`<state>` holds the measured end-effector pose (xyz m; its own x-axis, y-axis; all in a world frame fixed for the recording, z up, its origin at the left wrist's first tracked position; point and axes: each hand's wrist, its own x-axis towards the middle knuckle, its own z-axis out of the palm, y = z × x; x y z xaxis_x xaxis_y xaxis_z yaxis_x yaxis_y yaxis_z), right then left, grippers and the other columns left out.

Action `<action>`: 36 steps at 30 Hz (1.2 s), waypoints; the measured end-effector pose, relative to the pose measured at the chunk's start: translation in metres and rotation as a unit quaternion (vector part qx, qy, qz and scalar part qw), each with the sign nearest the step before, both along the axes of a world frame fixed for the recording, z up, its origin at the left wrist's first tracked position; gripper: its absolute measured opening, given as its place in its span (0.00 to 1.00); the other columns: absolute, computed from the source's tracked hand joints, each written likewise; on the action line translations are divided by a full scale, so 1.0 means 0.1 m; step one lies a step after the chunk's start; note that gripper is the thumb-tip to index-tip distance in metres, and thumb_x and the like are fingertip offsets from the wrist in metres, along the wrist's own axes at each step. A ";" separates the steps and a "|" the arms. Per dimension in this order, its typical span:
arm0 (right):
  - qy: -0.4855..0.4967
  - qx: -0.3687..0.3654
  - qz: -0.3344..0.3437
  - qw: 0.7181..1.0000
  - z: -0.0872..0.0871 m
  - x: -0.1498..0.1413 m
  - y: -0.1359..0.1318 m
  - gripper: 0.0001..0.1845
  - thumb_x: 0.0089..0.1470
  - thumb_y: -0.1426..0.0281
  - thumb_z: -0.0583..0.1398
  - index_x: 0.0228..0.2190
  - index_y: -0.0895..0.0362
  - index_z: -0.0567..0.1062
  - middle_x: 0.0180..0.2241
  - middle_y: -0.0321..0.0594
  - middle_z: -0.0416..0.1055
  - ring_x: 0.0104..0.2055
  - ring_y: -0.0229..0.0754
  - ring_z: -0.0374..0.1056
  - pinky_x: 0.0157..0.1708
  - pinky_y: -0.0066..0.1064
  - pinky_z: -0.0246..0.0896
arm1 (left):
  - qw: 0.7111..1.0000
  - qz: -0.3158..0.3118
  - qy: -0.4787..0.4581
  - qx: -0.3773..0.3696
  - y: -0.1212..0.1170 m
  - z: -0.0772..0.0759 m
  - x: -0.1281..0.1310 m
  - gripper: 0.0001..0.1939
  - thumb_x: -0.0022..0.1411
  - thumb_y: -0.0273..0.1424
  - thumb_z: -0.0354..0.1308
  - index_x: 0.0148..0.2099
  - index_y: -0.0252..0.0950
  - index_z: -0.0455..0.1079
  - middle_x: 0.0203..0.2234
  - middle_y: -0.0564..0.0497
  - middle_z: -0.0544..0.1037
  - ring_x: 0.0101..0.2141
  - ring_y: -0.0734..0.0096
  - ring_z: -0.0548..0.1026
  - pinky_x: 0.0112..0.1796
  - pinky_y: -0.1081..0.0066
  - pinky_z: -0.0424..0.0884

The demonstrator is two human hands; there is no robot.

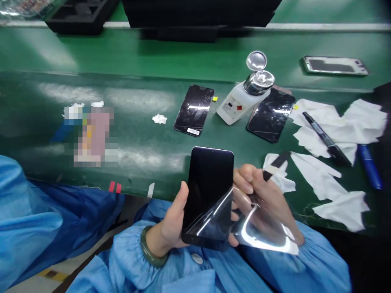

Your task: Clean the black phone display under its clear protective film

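Observation:
My left hand [171, 221] grips a black phone [209, 183] from behind, thumb along its left edge, screen facing me. A clear protective film [262, 230] is partly peeled off the phone's lower right part and curls out to the right. My right hand [265, 199] pinches that film and also holds a thin dark tool [276, 162] with a white wipe around it. Both hands are just in front of the green table's near edge [134, 187].
On the green table lie two black phone screens [194, 109] [271, 114], a white dispenser bottle with a metal flip lid [244, 97], white wipes [336, 122], a black pen [325, 138], a blue pen [369, 165], a small crumpled wipe [159, 119] and a phone frame [334, 65]. Black trays [195, 16] stand behind.

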<state>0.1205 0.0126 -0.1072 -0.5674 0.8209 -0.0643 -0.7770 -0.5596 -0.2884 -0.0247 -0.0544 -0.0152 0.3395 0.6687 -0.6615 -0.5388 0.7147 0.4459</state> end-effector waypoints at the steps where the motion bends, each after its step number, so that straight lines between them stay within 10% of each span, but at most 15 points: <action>1: 0.002 -0.001 0.023 1.000 -0.01 0.00 0.02 0.20 0.64 0.54 0.64 0.28 0.52 0.65 0.20 0.23 0.53 0.14 0.29 0.43 0.15 0.24 0.65 | 1.000 0.008 -0.019 -0.004 0.02 0.00 0.00 0.40 0.67 0.63 0.52 0.57 0.32 0.79 0.46 0.42 0.84 0.38 0.60 0.83 0.46 0.65 0.75; 11: -0.096 0.081 0.011 0.992 -0.11 -0.01 0.13 0.26 0.68 0.52 0.58 0.25 0.51 0.55 0.22 0.25 0.42 0.15 0.29 0.31 0.10 0.23 0.39 | 0.995 0.037 -0.056 -0.070 0.11 -0.06 -0.02 0.55 0.67 0.68 0.29 0.54 0.27 0.79 0.43 0.37 0.83 0.38 0.56 0.83 0.44 0.59 0.76; 18: -0.186 0.027 -0.045 0.981 -0.03 0.08 0.01 0.09 0.62 0.61 0.67 0.44 0.46 0.78 0.35 0.31 0.78 0.20 0.33 0.64 0.19 0.27 0.70 | 0.998 0.049 0.016 -0.036 0.11 0.05 -0.02 0.34 0.61 0.57 0.65 0.54 0.33 0.79 0.43 0.43 0.84 0.37 0.57 0.84 0.44 0.62 0.79; 21: -0.301 0.119 -0.091 0.942 0.05 0.14 0.01 0.17 0.60 0.67 0.69 0.50 0.46 0.76 0.35 0.34 0.80 0.23 0.37 0.69 0.19 0.29 0.69 | 0.997 0.041 0.026 -0.061 0.10 0.07 -0.02 0.24 0.57 0.40 0.72 0.53 0.33 0.80 0.43 0.45 0.85 0.37 0.58 0.85 0.43 0.65 0.80; 28: -0.403 0.353 -0.233 0.812 0.22 0.17 0.11 0.14 0.65 0.71 0.63 0.50 0.42 0.77 0.40 0.39 0.81 0.38 0.47 0.77 0.38 0.41 0.77 | 0.993 0.055 0.076 -0.072 0.11 0.09 0.07 0.17 0.63 0.38 0.69 0.50 0.33 0.80 0.43 0.45 0.85 0.40 0.56 0.84 0.44 0.60 0.81; 36: -0.353 0.575 -0.139 0.725 0.30 0.18 0.64 0.13 0.62 0.77 0.55 0.32 0.50 0.76 0.31 0.36 0.76 0.33 0.40 0.73 0.32 0.32 0.70 | 0.995 0.012 0.033 -0.089 0.08 0.05 -0.04 0.18 0.67 0.38 0.64 0.52 0.31 0.81 0.46 0.43 0.85 0.40 0.52 0.85 0.45 0.58 0.81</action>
